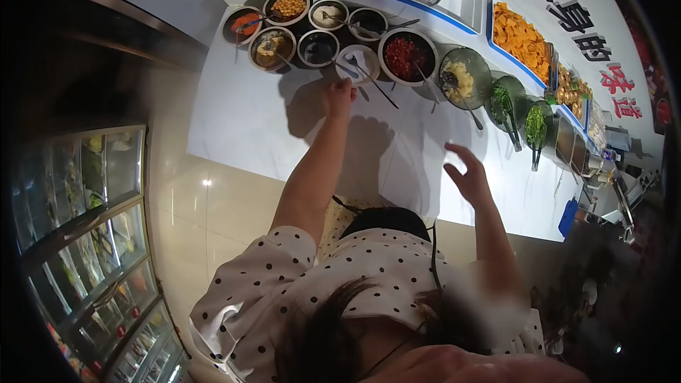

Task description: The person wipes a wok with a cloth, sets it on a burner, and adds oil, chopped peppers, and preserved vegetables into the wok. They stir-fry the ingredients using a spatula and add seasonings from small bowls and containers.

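My left hand (pixel 339 98) reaches over the counter to the near edge of a white bowl (pixel 367 79). Its fingers are closed; whatever they hold, if anything, is hidden. Inside that bowl is white content, with a long-handled spoon (pixel 379 90) leaning out over the rim towards me. Above the counter's right half hangs my right hand (pixel 468 176), fingers apart and nothing in it. Close to the left hand stand a dark bowl (pixel 318 48) and a bowl of yellowish paste (pixel 272 48). A bowl of chopped red pieces (pixel 408 55) sits right of the white one.
Further bowls hold orange bits (pixel 245 24), yellow beans (pixel 288 6) and minced yellow food (pixel 461 79). Bowls of chopped greens (pixel 535 126) stand at the right. Behind are a tray of orange crisps (pixel 521 41) and a white tray (pixel 464 10). A glass-front fridge (pixel 92 241) stands left.
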`<state>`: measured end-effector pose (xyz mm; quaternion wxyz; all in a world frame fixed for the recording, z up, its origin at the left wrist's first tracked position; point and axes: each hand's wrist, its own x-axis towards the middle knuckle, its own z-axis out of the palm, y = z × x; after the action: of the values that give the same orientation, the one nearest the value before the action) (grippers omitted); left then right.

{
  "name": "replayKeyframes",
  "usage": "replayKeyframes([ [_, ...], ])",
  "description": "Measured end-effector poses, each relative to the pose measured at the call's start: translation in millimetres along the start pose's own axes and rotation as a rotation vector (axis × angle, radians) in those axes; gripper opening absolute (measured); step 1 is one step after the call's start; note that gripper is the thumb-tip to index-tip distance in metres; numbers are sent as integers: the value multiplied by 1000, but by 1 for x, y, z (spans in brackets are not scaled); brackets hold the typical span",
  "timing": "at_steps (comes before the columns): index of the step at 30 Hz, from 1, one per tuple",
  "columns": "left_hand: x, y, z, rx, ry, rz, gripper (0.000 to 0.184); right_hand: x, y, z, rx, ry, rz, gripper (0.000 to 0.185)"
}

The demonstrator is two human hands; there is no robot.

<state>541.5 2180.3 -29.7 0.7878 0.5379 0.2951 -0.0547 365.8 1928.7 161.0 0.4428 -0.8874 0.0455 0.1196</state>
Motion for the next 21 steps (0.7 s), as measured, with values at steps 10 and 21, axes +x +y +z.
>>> replayKeyframes([
  [10,-7,10,-37,586,-70,189,20,180,-32,50,-236,160,-255,53],
  [21,-95,34,-154,250,-272,-167,18,275,-65,95,-361,243,-295,88],
])
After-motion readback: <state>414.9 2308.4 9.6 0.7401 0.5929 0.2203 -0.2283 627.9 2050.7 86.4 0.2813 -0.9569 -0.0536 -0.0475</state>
